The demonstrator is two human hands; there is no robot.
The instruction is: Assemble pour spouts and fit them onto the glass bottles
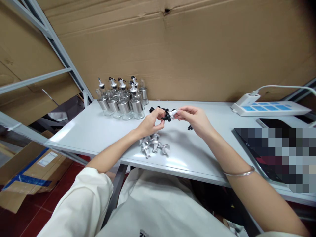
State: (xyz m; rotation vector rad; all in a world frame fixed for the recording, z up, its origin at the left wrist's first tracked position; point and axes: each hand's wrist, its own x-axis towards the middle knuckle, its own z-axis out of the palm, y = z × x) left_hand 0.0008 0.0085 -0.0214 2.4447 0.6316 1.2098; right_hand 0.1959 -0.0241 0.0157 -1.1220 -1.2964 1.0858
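Risks: bottles [124, 106] stand bunched at left, so a forearm knock could tip one. Loose silver spouts [155, 144] lie near the table [81, 131] edge; my left forearm brushing them could send one off. Left hand [152, 121]: fingers curled, pinching a black stopper [168, 116]. Right hand [192, 116]: fingertips pinched on a white-silver piece [173, 112], touching the stopper, between my hands.

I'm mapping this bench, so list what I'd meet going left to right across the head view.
Open cardboard box → glass bottles → left hand → black-and-silver part → right hand → power strip.
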